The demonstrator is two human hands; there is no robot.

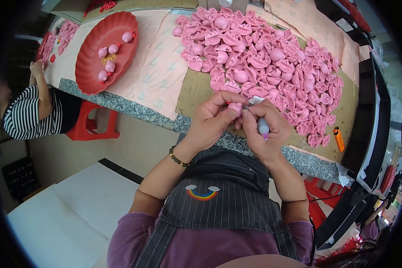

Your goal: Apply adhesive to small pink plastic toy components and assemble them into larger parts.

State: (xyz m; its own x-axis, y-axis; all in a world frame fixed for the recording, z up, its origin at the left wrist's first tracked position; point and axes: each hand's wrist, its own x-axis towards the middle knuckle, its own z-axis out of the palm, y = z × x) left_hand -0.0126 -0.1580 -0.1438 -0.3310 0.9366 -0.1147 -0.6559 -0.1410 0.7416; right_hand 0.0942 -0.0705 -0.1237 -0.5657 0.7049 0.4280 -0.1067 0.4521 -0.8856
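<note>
- Nearest, above a dark pinstriped apron (228, 210) with a rainbow patch, a person works at the near edge of the bench (308, 163), both hands drawn together.
- The step seems to be fine fingertip work on one rounded pink piece (235, 108). It likely goes best with a light, even pinch, so the shape is not dented, and both wrists low and steady.
- The left hand (212, 118) is nearly closed, thumb and forefinger narrowed on that piece, which sits between the hands, just beyond the bench's edge.
- The right hand (272, 127) is curled, thumb and forefinger close together at the piece's right side; whether they grip some smaller part cannot be told. Its palm also holds a pale tube (263, 127) with a purple tip; that tip is best angled away from the piece, as it is here.
- Beyond the hands spreads a large heap of pink pieces (272, 67), with an orange tool (339, 139) to its right.
- Farther left, a red fluted tray (82, 67) holds a few rounded pink pieces with red bits.
- Beyond it sits a co-worker in a striped top (29, 111).
</note>
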